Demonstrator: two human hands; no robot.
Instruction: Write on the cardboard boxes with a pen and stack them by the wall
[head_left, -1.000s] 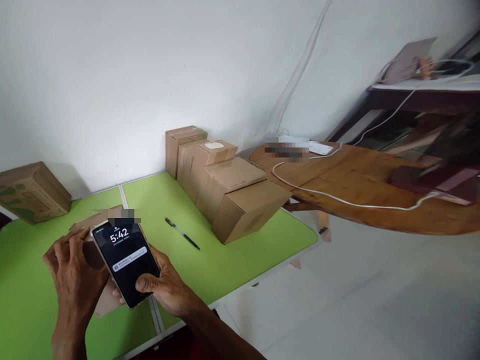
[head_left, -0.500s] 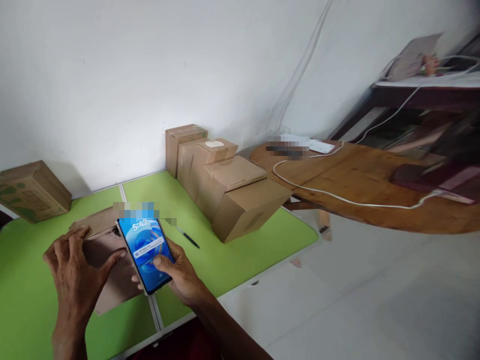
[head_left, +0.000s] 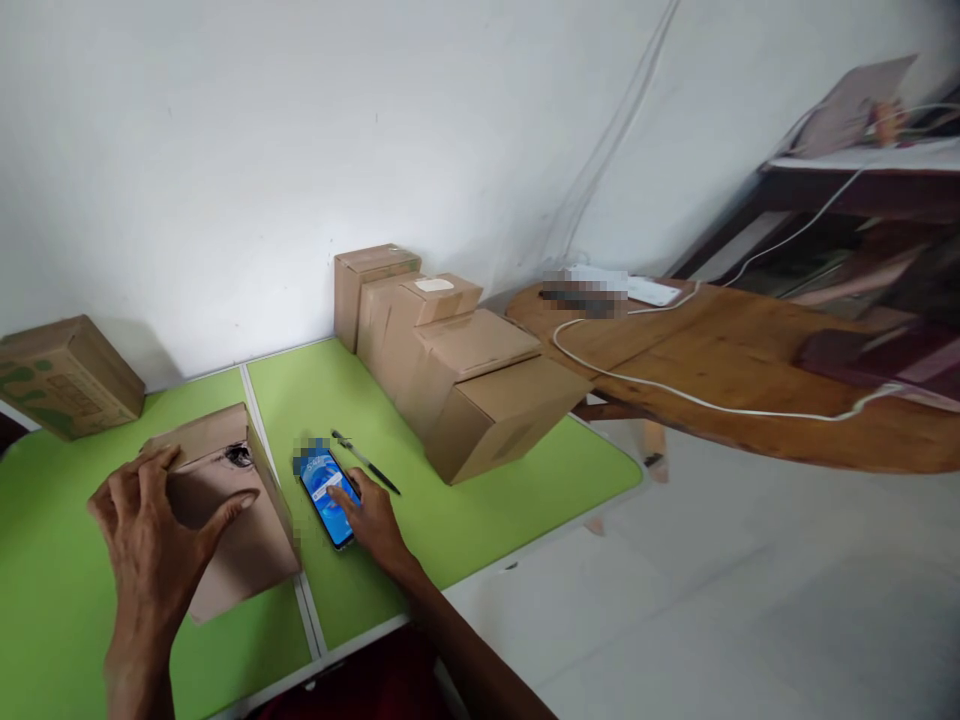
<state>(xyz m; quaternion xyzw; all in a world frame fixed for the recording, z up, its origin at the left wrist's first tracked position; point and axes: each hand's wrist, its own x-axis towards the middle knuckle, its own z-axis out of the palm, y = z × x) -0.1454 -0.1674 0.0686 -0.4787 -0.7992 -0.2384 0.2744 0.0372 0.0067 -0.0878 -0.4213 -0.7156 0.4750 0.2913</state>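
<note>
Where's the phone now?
In the head view, the phone is left of centre, between the marked box and the pen, with the right hand on it.

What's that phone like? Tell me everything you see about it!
The phone is a slim, dark-edged rectangle with a shiny, glass-like screen, lit bright blue, with white clock digits and a pale message strip. Its top end is blurred out. It faces up, slanted, over the green table, between a box and a pen. The right hand holds it, thumb across the screen.
</note>
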